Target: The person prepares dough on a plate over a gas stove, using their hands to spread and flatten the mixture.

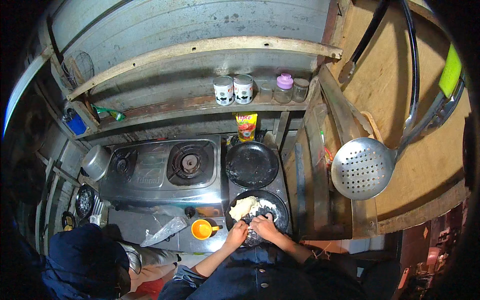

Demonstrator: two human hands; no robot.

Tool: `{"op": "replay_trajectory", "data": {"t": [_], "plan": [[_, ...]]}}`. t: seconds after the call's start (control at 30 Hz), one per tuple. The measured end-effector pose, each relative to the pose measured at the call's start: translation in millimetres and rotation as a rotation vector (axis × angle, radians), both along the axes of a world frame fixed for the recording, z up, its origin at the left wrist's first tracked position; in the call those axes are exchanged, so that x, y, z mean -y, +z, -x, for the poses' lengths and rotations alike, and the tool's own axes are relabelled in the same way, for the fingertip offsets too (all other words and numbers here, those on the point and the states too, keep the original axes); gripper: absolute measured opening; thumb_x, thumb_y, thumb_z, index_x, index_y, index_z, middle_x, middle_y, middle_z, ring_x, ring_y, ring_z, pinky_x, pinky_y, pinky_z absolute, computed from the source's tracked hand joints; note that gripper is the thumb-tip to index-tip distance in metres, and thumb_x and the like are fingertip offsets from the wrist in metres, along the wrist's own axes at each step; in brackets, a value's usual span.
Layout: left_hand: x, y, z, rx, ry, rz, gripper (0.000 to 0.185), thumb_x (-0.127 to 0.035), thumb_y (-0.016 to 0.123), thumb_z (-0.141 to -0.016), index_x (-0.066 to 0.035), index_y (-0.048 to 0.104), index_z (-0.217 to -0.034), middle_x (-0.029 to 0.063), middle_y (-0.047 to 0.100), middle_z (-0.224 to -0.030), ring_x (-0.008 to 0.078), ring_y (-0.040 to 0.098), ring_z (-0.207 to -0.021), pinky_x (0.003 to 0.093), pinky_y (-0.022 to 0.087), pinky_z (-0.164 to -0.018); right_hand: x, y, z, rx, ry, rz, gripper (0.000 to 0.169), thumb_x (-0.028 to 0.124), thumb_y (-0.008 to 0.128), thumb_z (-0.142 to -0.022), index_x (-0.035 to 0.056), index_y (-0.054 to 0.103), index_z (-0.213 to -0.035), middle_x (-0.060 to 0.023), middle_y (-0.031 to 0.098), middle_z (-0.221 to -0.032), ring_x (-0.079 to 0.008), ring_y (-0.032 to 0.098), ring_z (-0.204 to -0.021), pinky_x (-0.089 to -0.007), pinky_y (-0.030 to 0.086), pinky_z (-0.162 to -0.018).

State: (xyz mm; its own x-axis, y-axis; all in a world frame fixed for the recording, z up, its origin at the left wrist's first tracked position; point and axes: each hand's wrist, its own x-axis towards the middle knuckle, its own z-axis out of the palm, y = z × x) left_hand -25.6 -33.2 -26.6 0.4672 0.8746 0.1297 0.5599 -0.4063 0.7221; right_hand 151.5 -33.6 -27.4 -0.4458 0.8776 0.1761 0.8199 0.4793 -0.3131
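Observation:
A black round pan point(282, 232), dusted with white flour, lies right in front of me. A large lump of pale dough point(243, 208) rests in its far left part, with loose white flour point(268, 204) beside it. Over the near part of the pan, my left hand point(237, 233) and my right hand point(264, 227) almost meet. Their fingertips pinch a small pale piece, which looks like dough and is mostly hidden by the fingers. A yellow-orange mug point(201, 229) stands left of my left hand.
Behind lies another floured black pan point(252, 165). A Rinnai two-burner gas stove point(150, 187) is at left, with a clear plastic bag point(165, 231) in front. Another person point(86, 258) is at lower left. A perforated skimmer point(362, 168) hangs at right; cans point(224, 90) stand on the shelf.

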Motion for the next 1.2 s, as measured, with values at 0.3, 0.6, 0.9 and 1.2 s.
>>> {"op": "replay_trajectory", "data": {"t": [0.3,0.6,0.9,1.2], "plan": [[-4.6,-11.8,-9.7,-0.030,0.022,-0.075,0.013,-0.007,0.060,-0.075,-0.001,0.061,-0.087,0.0124,0.054,-0.089,0.0311,0.056,-0.086,0.0386,0.046,-0.076,11.5,-0.6,2.7,-0.098,-0.092,-0.013,0.009,0.021,0.060,-0.077,0.0138,0.061,-0.082,0.0021,0.055,-0.084,-0.0162,0.052,-0.088,-0.0403,0.028,-0.075],[-2.3,-3.1,-10.6,0.030,0.008,-0.104,0.012,-0.006,0.061,-0.073,0.000,0.060,-0.082,0.0124,0.054,-0.091,0.0309,0.056,-0.086,0.0392,0.046,-0.075,12.5,4.7,-3.9,-0.166,-0.100,0.021,0.010,0.022,0.059,-0.079,0.0137,0.059,-0.084,0.0002,0.056,-0.094,-0.0161,0.049,-0.105,-0.0487,0.028,-0.085],[-8.5,-17.1,-9.9,-0.142,-0.145,-0.039,0.013,-0.005,0.057,-0.075,0.000,0.057,-0.088,0.0168,0.053,-0.097,0.0341,0.054,-0.092,0.0395,0.045,-0.080,15.2,-2.3,-6.7,-0.054,-0.013,-0.020,0.017,0.021,0.059,-0.080,0.0107,0.059,-0.094,-0.0021,0.056,-0.101,-0.0191,0.047,-0.113,-0.0480,0.030,-0.090],[20.3,-16.4,-8.6,-0.248,-0.277,0.159,0.071,-0.037,0.042,-0.091,0.009,0.014,-0.136,0.0324,0.016,-0.140,0.0407,0.020,-0.132,0.0469,0.021,-0.107,37.8,-5.8,-11.6,0.045,0.081,0.272,0.073,0.029,0.058,-0.078,0.0013,0.025,-0.137,-0.0153,0.021,-0.145,-0.0290,0.020,-0.135,-0.0453,0.018,-0.108]]}}
